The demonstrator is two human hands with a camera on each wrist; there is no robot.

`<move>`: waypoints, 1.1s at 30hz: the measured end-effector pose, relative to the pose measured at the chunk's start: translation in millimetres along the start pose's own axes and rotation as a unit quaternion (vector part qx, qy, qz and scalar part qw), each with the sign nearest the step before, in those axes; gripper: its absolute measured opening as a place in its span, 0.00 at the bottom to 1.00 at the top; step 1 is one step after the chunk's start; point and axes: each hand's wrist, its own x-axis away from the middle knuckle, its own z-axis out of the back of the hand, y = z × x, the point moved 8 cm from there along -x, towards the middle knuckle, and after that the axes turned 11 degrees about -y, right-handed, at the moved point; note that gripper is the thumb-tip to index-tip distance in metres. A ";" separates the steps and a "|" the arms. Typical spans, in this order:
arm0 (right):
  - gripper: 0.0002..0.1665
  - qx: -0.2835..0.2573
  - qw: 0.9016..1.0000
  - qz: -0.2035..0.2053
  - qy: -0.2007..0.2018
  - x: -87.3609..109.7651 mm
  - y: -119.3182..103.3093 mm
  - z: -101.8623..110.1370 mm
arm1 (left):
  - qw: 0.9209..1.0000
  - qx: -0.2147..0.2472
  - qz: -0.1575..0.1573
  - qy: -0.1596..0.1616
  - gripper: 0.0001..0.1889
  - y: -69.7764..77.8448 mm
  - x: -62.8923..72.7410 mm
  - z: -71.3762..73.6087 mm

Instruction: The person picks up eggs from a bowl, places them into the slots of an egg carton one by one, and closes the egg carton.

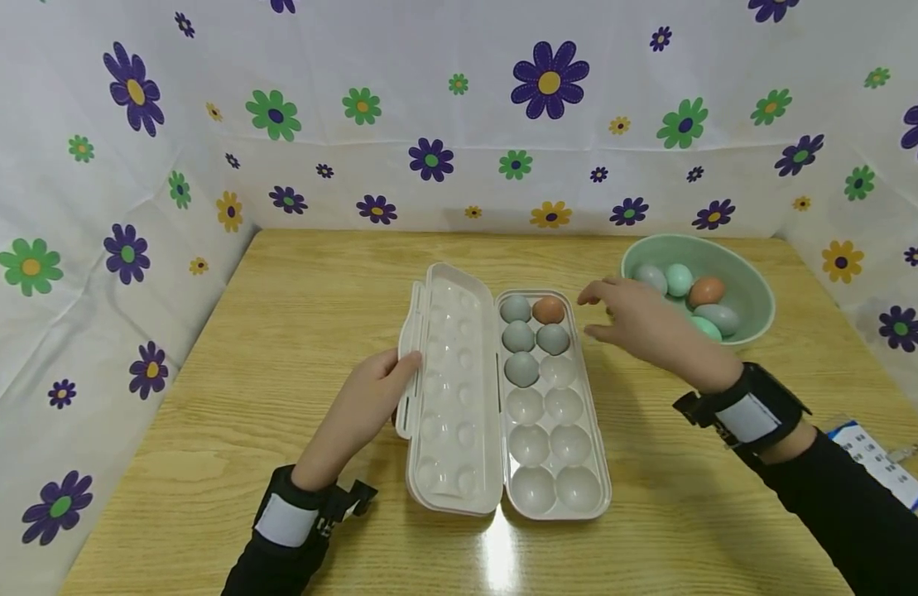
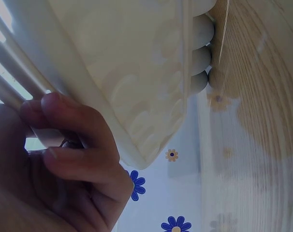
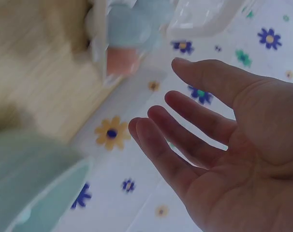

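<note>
A white plastic egg box lies unfolded in the middle of the table, its lid (image 1: 462,397) raised at a slant on the left and its base (image 1: 531,444) on the right. Several grey-green eggs (image 1: 518,337) and one brown egg (image 1: 549,310) sit in the cups at the far end; the nearer cups hold nothing. My left hand (image 1: 369,397) grips the lid's outer edge, thumb on the inner side and fingers curled behind. Between base and bowl, my right hand (image 1: 645,319) hovers with fingers loosely spread; the right wrist view shows its palm (image 3: 253,159) bare.
At the far right stands a pale green bowl (image 1: 752,285) with several eggs inside, among them a brown egg (image 1: 707,291) and a mint egg (image 1: 679,280). A blue-and-white card (image 1: 879,463) lies near the table's right edge. Flower-printed cloth (image 1: 473,99) hangs behind.
</note>
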 end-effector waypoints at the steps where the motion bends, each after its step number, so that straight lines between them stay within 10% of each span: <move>1: 0.22 0.002 1.000 -0.014 0.001 3.1 8.4 4.4 | 1.000 0.000 0.000 0.000 0.25 0.1 0.1 0.3; 19: 0.13 -0.007 0.991 -0.131 0.001 23.9 162.5 7.4 | 1.000 0.002 0.005 0.003 0.26 0.5 0.7 2.8; 33: 0.10 0.002 0.990 -0.141 -0.010 24.2 189.3 -14.0 | 1.000 0.008 0.004 0.002 0.26 -0.2 1.4 1.4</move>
